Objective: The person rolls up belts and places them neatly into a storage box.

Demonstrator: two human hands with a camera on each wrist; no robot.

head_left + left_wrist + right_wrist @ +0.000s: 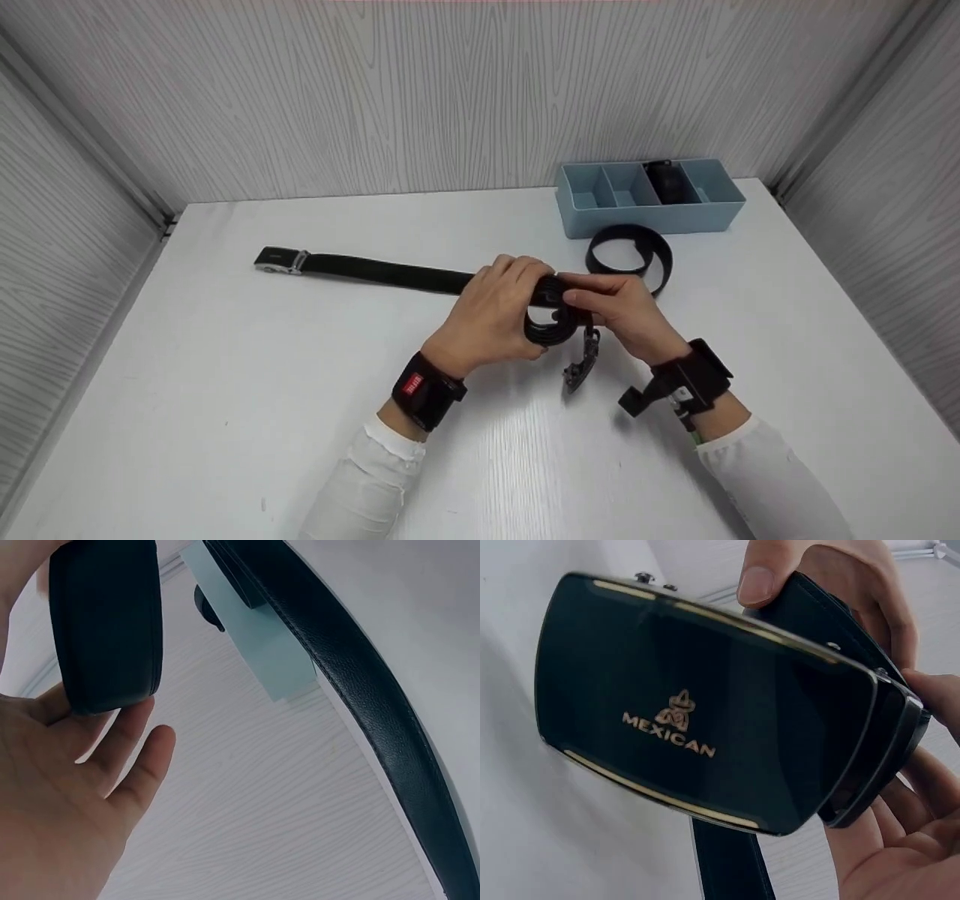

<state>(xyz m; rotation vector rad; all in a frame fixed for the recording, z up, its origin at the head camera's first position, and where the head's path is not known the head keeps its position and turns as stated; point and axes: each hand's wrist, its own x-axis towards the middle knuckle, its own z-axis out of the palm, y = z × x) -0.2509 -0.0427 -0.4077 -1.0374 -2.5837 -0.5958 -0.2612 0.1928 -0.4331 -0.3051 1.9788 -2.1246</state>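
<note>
My left hand [487, 315] grips a coiled black belt [551, 336], its fingers over the top and its thumb below. The thumb and fingers of my right hand [634, 315] pinch the coil's right side. A metal buckle [581, 364] hangs below the right hand; the right wrist view shows the buckle's dark face [667, 705] lettered MEXICAN. In the left wrist view, the broad side of the coil [109, 622] shows above the palm. Another black belt [390, 274] lies stretched out leftward, ending in a buckle [277, 259]; its right end is hidden behind the left hand.
A loosely looped black strap [661, 247] lies behind the right hand; whether it joins another belt is hidden. At the back right stands a blue divided box [652, 223], with a rolled black belt [667, 184] in one compartment. Panels wall the white table [187, 420].
</note>
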